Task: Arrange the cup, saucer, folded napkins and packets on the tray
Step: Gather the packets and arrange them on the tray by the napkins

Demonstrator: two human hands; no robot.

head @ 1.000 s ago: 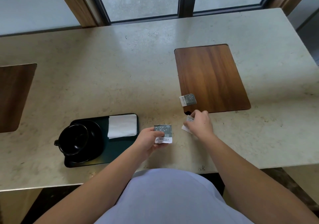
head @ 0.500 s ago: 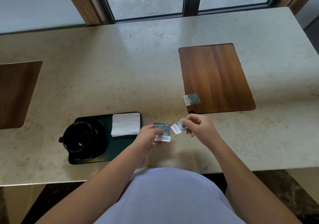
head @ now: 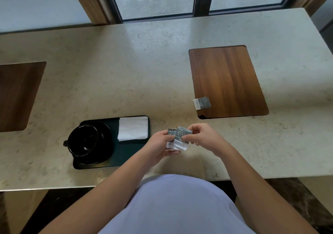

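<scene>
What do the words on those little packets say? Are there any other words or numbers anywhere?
Packet in front, pinched between both hands: dark print on its white strip, too blurred to read.
Packet behind it: print on its white strip, partly hidden, too blurred to read.
Packet on the wooden board: small print on its white end, too small to read.
Tray, cup, saucer, napkin: no text visible.

glossy black cup [head: 84, 140], wood inlay [head: 228, 80], paper napkin [head: 133, 131]
</scene>
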